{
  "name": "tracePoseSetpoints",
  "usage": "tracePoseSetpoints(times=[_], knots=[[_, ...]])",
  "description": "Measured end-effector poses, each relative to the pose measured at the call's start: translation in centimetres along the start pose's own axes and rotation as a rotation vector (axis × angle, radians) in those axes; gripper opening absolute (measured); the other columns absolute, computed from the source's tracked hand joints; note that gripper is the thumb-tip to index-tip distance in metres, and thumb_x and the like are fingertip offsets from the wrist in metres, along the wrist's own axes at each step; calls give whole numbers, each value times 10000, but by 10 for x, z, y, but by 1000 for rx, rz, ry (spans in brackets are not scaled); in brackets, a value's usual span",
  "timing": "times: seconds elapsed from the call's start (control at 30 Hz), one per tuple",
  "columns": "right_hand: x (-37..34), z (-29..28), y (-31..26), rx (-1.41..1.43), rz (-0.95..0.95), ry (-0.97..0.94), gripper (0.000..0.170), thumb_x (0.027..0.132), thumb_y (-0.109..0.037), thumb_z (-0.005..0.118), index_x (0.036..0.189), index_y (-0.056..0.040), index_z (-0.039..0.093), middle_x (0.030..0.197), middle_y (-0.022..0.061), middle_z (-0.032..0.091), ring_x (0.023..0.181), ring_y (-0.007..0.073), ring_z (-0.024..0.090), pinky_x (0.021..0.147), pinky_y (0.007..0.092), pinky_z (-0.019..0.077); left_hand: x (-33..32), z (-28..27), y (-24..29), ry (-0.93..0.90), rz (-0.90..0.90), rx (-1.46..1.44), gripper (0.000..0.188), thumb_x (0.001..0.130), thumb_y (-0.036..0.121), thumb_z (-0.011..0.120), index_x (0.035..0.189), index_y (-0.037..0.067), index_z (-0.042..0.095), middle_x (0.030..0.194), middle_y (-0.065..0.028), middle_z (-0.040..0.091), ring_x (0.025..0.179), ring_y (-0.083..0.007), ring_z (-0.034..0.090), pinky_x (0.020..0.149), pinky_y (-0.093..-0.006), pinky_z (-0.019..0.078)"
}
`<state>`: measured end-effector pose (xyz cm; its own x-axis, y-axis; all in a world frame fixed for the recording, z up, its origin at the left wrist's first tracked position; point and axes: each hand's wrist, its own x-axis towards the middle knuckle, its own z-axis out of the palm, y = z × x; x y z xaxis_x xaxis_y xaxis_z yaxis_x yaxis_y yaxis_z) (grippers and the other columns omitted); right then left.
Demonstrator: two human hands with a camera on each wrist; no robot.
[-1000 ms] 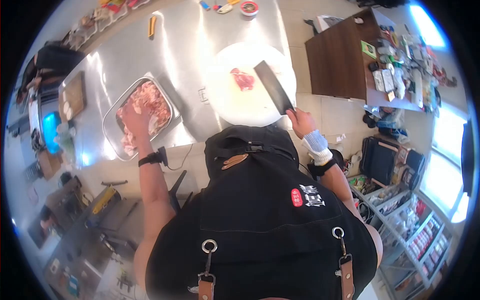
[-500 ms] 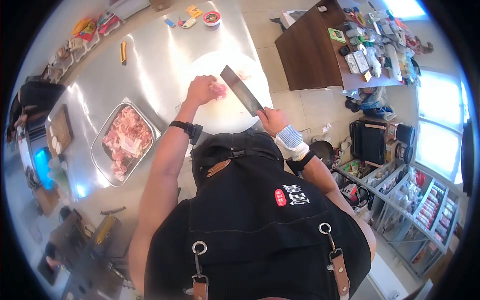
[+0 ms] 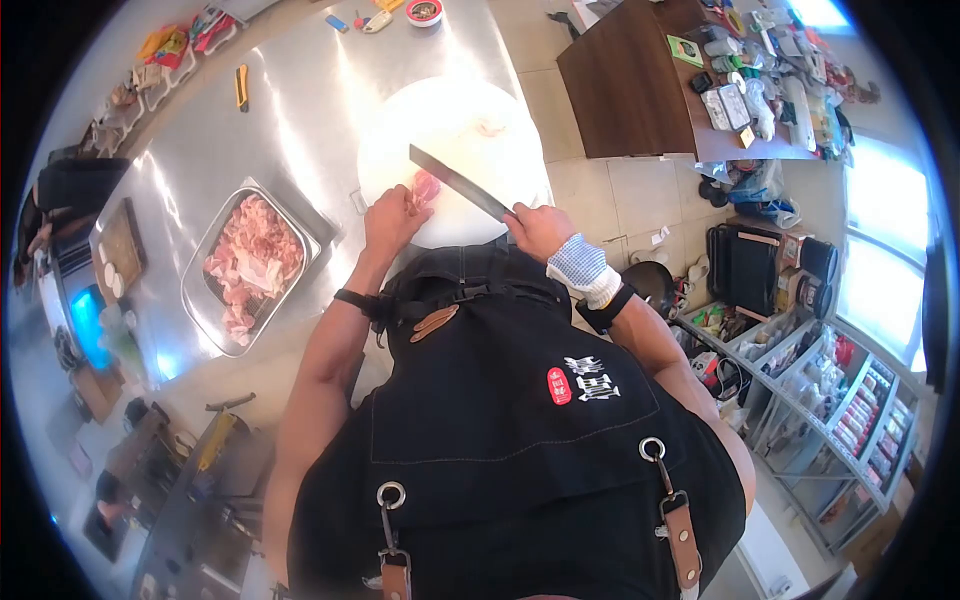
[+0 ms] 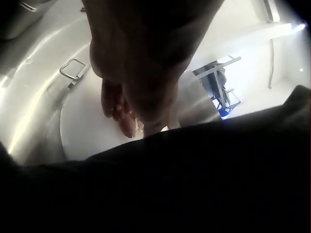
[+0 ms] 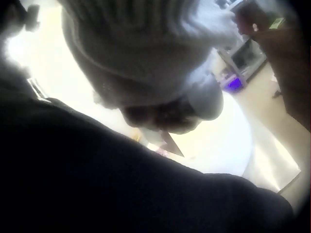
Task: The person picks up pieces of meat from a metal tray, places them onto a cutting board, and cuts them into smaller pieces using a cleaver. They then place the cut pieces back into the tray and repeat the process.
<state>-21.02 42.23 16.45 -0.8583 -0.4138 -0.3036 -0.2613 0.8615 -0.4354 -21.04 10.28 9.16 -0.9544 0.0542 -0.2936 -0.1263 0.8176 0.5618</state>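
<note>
A piece of raw meat point(image 3: 426, 186) lies on the round white board point(image 3: 480, 110), and my left hand point(image 3: 395, 217) holds its near left side with bent fingers. My right hand point(image 3: 541, 232) grips the handle of a wide cleaver point(image 3: 458, 181), whose blade points up and left, just above or against the meat; whether it touches cannot be told. In the left wrist view, the left hand point(image 4: 138, 82) has its fingers curled over the board point(image 4: 80, 126). The right wrist view shows the right hand point(image 5: 165, 114) dark, with part of the blade point(image 5: 173, 144) beyond it.
A metal tray point(image 3: 308, 245) full of raw meat pieces point(image 3: 250, 250) stands left of the board. A small scrap point(image 3: 489, 127) lies on the board's far side. A yellow cutter point(image 3: 242, 88) and a red-rimmed bowl point(image 3: 424, 12) lie farther back on the steel table point(image 3: 200, 150).
The left hand went from the tray to the board, then drew nearer the body with the meat. The cleaver has swung lower, its blade now seen more edge-on beside the meat.
</note>
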Motion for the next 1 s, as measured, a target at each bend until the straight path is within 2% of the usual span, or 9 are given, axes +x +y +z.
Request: tracePoseSetpoints(times=[0.03, 0.13, 0.23, 0.33, 0.43, 0.63, 0.73, 1.0], knots=[[0, -2, -3, -8, -17, -21, 357, 1089, -381, 598, 985, -50, 681, 711, 237, 701, 715, 477, 718, 698, 583, 587, -7, -4, 3, -23, -1, -39, 402, 861, 410, 871, 1013, 68, 722, 979, -115, 754, 895, -323, 745, 790, -451, 589], [0, -2, -5, -28, -62, -55, 355, 1094, -378, 590, 991, -50, 680, 704, 233, 700, 710, 473, 720, 690, 580, 588, -14, -13, 7, 64, 80, -82, 342, 890, 364, 865, 1039, 81, 744, 1049, -103, 753, 949, -315, 736, 809, -431, 594], [-1, -3, -8, -58, -94, -88, 355, 1097, -377, 584, 1004, -47, 680, 702, 229, 701, 703, 466, 722, 685, 576, 589, -7, -3, -1, 345, 390, -150, 252, 931, 266, 837, 1092, 80, 780, 1123, -83, 757, 1017, -306, 722, 855, -410, 600], [-1, -1, -8, -103, -80, -118, 356, 1100, -377, 579, 1020, -45, 679, 712, 223, 711, 705, 455, 731, 689, 569, 593, 1, 4, -6, 247, 418, -159, 184, 972, 195, 791, 1113, 77, 806, 1176, -80, 761, 1078, -300, 710, 905, -408, 601], [1, 3, -12, -137, -61, -147, 359, 1105, -378, 569, 1032, -44, 678, 736, 219, 729, 723, 445, 745, 699, 562, 598, 6, 9, -9, 207, 387, -151, 175, 963, 189, 800, 1096, 77, 815, 1198, -88, 761, 1087, -301, 712, 926, -407, 602], [22, 20, -20, -112, -41, -130, 389, 1116, -382, 562, 1010, -27, 680, 739, 224, 730, 734, 447, 751, 713, 561, 606, 5, 6, 2, 171, 218, -373, 229, 949, 189, 829, 1137, 59, 818, 1218, -112, 763, 1034, -282, 737, 817, -377, 633], [42, 30, -29, -100, -40, -135, 397, 1123, -384, 548, 1014, -27, 683, 756, 220, 738, 747, 443, 756, 716, 562, 607, 9, 6, -3, 143, 194, -402, 239, 949, 201, 837, 1136, 55, 820, 1202, -114, 771, 994, -274, 744, 766, -367, 639], [112, 37, -84, -62, -108, -125, 335, 1112, -339, 542, 1135, -43, 695, 858, 198, 780, 842, 400, 786, 754, 529, 623, 13, 7, -9, 211, 329, -221, 248, 948, 248, 824, 1134, 83, 819, 1109, -107, 789, 957, -305, 734, 826, -418, 603]])
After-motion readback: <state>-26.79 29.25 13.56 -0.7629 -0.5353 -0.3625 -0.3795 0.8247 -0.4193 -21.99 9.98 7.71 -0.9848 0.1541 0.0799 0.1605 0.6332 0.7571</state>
